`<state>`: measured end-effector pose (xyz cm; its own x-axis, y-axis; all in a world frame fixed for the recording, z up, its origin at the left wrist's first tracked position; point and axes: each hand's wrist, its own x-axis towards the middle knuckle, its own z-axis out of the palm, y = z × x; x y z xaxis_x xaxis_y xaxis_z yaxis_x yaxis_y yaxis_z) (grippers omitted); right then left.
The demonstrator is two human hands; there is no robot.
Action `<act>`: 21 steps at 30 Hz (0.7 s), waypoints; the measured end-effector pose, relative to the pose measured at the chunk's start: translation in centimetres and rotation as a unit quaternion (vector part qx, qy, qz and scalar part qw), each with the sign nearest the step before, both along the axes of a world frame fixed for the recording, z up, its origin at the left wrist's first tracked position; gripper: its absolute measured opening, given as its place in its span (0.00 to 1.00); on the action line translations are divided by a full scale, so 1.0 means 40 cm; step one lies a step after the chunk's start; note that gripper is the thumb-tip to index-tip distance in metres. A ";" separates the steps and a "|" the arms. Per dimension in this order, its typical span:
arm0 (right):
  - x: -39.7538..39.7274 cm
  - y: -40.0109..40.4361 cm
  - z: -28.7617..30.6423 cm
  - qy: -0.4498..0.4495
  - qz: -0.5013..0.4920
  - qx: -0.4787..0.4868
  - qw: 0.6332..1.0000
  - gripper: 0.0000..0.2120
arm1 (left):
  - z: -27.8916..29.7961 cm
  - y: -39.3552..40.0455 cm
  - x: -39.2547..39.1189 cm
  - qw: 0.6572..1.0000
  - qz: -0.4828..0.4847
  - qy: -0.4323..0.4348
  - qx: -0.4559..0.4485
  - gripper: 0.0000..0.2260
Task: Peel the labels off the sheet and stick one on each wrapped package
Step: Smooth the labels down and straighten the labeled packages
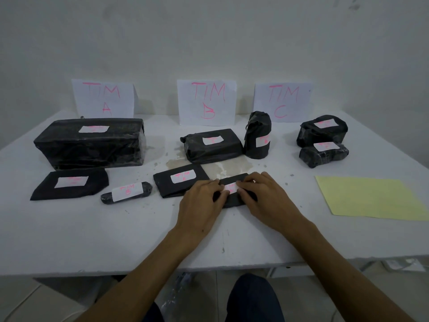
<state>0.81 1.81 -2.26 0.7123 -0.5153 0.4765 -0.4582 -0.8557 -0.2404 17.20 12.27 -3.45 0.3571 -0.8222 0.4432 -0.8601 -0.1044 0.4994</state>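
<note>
Both hands are down on a small flat package wrapped in black plastic (234,198), which lies on the white table (116,233) just below centre. The left hand (200,205) covers the package's 9 o'clock end and the right hand (264,198) its 3 o'clock end. Fingertips of both press on a white label with pink writing (230,187) on top of the package; the fingers look only slightly bent, pressing rather than gripping, though the blur makes this hard to judge.

At 9 o'clock from the hands, just beside them, lies a flat black wrapped package (181,183) with its own label. Further toward 9 o'clock sit a small black roll-shaped package (126,192) and a flat black pouch-shaped package (69,184), both labelled. A pale yellow backing sheet (371,198) lies at 3 o'clock from the hands, well apart.

Toward 12 o'clock stand five more labelled black packages, the largest a long black box-shaped package (90,142) at 10 o'clock. Behind them three white paper signs lean on the wall, reading TIM A (103,98), TIM B (206,102) and TIM C (282,102).
</note>
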 end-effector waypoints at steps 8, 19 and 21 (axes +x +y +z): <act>-0.006 -0.036 0.001 -0.060 -0.005 0.107 0.992 0.10 | 0.003 -0.006 0.012 0.992 0.001 0.122 -0.019 0.10; -0.005 -0.028 -0.017 -0.050 -0.016 0.108 0.993 0.15 | 0.013 0.016 -0.001 0.995 0.026 0.094 -0.039 0.12; -0.006 -0.027 -0.017 -0.057 -0.029 0.111 0.992 0.16 | 0.017 0.021 -0.005 0.994 0.030 0.096 -0.041 0.14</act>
